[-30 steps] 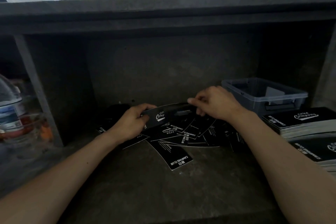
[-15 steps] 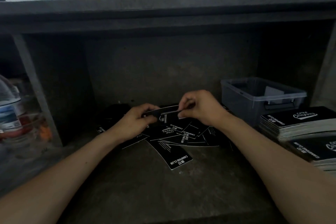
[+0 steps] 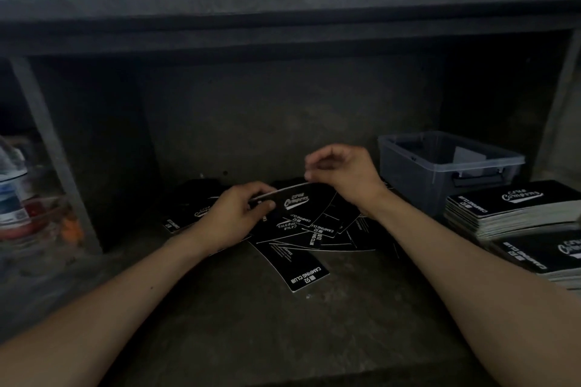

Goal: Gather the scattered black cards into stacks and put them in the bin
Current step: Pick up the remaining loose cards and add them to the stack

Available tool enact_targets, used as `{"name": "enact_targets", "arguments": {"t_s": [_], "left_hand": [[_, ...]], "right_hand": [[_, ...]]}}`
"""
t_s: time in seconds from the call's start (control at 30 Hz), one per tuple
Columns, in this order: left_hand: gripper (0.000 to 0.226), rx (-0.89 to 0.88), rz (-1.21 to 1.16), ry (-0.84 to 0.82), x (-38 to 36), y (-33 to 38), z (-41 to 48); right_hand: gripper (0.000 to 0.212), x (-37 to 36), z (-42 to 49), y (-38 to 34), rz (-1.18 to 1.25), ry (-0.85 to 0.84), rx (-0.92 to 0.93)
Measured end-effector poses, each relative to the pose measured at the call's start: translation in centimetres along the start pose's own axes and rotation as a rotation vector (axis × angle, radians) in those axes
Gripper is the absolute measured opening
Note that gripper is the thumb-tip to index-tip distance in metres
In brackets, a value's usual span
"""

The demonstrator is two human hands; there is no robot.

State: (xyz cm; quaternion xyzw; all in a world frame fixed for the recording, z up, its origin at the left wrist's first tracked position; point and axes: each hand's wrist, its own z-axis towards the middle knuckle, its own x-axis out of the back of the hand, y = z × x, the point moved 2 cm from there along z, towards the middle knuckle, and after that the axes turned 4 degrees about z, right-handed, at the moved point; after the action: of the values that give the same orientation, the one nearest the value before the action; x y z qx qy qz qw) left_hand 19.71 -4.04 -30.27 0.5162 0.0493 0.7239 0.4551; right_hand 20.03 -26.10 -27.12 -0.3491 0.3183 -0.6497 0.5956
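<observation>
Black cards (image 3: 314,229) are lying scattered and overlapping toward the rear middle of the bench (image 3: 283,339), inside a dark alcove. The bin (image 3: 408,185), a clear plastic tub, is standing at the rear right of the bench, near the scatter but apart from it. Squared stacks (image 3: 509,207) of the same cards are sitting along the right edge, just in front of the bin, not in it.

The left hand (image 3: 232,217) is grasping a held stack (image 3: 295,199) by its left end, thumb on top, and is carrying it just above the scatter. The right hand (image 3: 342,173) is hovering at the stack's upper right corner with fingers loosely curled. Whether it is pinching that corner or only touching it cannot be told. One loose card (image 3: 294,267) is lying alone nearer the front edge.

Judgement: gathering is in hand and is far from complete, since many cards are lying loose. The next move is calling for the right hand to lift another card from the scatter and seat it square on the held stack.
</observation>
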Motion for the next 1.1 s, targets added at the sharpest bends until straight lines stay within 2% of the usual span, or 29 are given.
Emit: {"name": "enact_targets", "arguments": {"t_s": [0.03,0.1,0.13,0.2,0.27,0.3,0.43,0.6,0.8,0.97,1.1], "left_hand": [[0.019,0.024,0.004,0.009,0.3,-0.2,0.1],[0.029,0.112,-0.026,0.049,1.0,-0.8,0.4],[0.031,0.153,-0.033,0.081,1.5,-1.2,0.6],[0.033,0.186,-0.005,0.126,2.3,-1.9,0.8],[0.036,0.190,0.031,0.123,2.4,-2.2,0.7],[0.035,0.191,0.036,0.117,2.4,-2.2,0.6],[0.033,0.129,0.050,0.109,1.9,-2.0,0.5],[0.037,0.058,-0.034,0.062,2.0,-1.6,0.5],[0.042,-0.005,-0.017,0.011,1.8,-0.9,0.2],[0.029,0.000,-0.108,0.002,1.6,-0.3,0.1],[0.038,-0.023,-0.087,-0.082,0.9,-0.2,-0.3]], "right_hand": [[0.028,0.5,0.3,0.0,0.039,0.075,-0.001],[0.034,1.9,0.7,0.1,-0.106,0.176,-0.003],[0.040,2.4,0.8,0.2,-0.277,0.123,-0.020],[0.054,2.5,0.3,1.2,-0.632,-0.187,-0.106],[0.059,1.9,-0.5,2.4,-0.821,-0.473,-0.231],[0.057,1.6,-0.6,2.7,-0.846,-0.531,-0.282],[0.044,2.2,0.2,1.7,-0.932,-0.538,-0.301],[0.044,2.8,0.0,1.3,-0.864,-0.614,-0.289],[0.021,2.2,-0.1,0.8,-0.797,-0.606,-0.155],[0.013,1.7,0.2,0.1,-0.714,-0.470,0.051],[0.013,0.5,0.2,0.5,-0.645,-0.373,0.144]]}}
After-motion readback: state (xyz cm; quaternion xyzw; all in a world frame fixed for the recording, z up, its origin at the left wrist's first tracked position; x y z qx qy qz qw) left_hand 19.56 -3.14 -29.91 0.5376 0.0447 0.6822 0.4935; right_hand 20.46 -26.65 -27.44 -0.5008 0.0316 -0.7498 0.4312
